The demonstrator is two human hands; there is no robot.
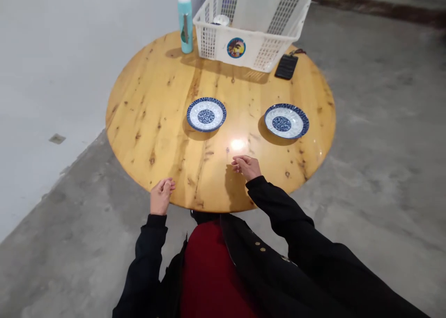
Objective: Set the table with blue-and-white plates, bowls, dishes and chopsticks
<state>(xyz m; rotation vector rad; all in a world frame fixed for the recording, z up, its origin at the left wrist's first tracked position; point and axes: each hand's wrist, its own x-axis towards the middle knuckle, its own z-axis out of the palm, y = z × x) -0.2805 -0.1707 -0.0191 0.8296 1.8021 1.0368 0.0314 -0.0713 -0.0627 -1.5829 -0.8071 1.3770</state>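
Resting at table (146,122) edge, left hand (161,196) grip curled together, right hand (246,166) loosely apart, empty

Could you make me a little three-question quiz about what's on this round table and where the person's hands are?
1. How many blue-patterned plates are on the table?
2. True or false: the right hand holds a plate.
3. Which stands left of the white basket: (a) teal bottle, (b) black case?

Key
1. Two: the left plate and the right plate.
2. False; it holds nothing, and the left hand rests at the table's edge.
3. (a), the teal bottle; the black case lies to the right.
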